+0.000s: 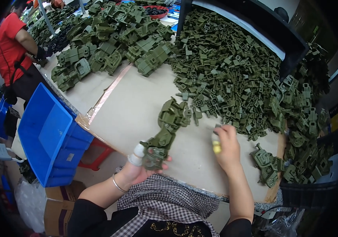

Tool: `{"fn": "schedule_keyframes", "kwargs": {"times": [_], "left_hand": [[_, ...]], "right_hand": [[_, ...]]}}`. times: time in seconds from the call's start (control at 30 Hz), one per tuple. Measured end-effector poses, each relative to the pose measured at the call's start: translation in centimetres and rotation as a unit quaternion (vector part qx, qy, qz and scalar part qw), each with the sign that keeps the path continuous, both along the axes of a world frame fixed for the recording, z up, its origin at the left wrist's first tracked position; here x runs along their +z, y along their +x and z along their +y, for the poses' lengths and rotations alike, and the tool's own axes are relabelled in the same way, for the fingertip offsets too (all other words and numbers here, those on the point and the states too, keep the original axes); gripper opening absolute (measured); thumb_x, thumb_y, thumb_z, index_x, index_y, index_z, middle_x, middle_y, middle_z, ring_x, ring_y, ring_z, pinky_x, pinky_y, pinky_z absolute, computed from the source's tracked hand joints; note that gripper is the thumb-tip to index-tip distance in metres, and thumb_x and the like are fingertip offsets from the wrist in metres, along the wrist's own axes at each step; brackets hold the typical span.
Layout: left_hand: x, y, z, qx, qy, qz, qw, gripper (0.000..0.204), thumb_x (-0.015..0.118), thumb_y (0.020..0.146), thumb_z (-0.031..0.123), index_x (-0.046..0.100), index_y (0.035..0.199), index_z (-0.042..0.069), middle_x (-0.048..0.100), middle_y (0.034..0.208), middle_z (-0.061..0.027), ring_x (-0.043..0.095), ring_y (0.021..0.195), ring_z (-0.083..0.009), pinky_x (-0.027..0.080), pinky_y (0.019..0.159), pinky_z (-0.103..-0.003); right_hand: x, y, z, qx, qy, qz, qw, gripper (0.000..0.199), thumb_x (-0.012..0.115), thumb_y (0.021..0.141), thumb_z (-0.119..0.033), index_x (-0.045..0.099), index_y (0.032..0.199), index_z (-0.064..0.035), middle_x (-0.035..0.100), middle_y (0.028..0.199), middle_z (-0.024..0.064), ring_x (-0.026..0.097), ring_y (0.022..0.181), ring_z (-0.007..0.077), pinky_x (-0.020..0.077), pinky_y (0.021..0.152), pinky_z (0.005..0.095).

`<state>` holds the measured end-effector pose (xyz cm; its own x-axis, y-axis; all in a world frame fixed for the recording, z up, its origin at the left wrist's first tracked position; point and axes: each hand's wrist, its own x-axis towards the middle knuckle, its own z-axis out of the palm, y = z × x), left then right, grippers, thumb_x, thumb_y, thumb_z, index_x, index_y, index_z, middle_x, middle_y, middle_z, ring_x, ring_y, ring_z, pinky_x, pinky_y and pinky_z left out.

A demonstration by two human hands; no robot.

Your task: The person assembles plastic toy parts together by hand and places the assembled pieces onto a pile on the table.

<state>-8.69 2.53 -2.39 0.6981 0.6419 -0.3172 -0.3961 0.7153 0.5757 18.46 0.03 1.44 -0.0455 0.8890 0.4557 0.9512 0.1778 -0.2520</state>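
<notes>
An olive-green plastic toy vehicle part, long and moulded, lies in the grip of my left hand. White tape wraps a finger of that hand. The part's far end rests on or hovers over the table; which one I cannot tell. My right hand is closed, with yellow tape on a finger, at the near edge of a heap of small green plastic pieces. A small dark bit shows at its fingertips, too blurred to name.
Larger green vehicle parts are piled at the far left. More assembled ones lie at the right, beside a black crate. A blue bin stands left of the table. A person in red works beyond it.
</notes>
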Motion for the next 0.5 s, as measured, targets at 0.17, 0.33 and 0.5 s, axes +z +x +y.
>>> {"fn": "schedule_keyframes", "kwargs": {"times": [0.17,0.33,0.5], "left_hand": [[1.1,3.2,-0.8,0.005,0.114,-0.02,0.993,0.064,0.036,0.089,0.054,0.04,0.126,0.001,0.056,0.113,-0.0127,0.055,0.102,-0.0184,0.043,0.089,-0.033],[1.8,5.2,-2.5,0.044,0.16,0.024,0.986,0.072,0.042,0.085,0.059,0.042,0.124,-0.002,0.055,0.115,-0.0144,0.054,0.106,-0.0224,0.04,0.095,-0.035],[1.7,5.8,-3.2,0.033,0.472,0.097,0.876,0.062,0.063,0.079,0.036,0.043,0.123,-0.002,0.051,0.116,-0.0134,0.048,0.108,-0.0244,0.035,0.095,-0.035]], "right_hand": [[1.5,-4.2,-6.4,0.101,-0.129,0.75,0.641,0.027,0.057,0.079,0.001,0.047,0.104,-0.0003,0.053,0.094,0.0101,0.063,0.075,0.0239,0.055,0.059,0.0307],[0.1,-6.2,-8.4,0.034,-0.079,0.446,0.891,0.024,0.065,0.073,0.005,0.055,0.095,0.0021,0.056,0.087,0.0085,0.062,0.077,0.0162,0.0509,0.062,0.0234],[-1.4,-5.8,-9.5,0.017,-0.112,0.519,0.847,0.021,0.063,0.076,-0.001,0.057,0.096,-0.0005,0.058,0.091,0.0083,0.059,0.075,0.0148,0.0498,0.065,0.0257]]}}
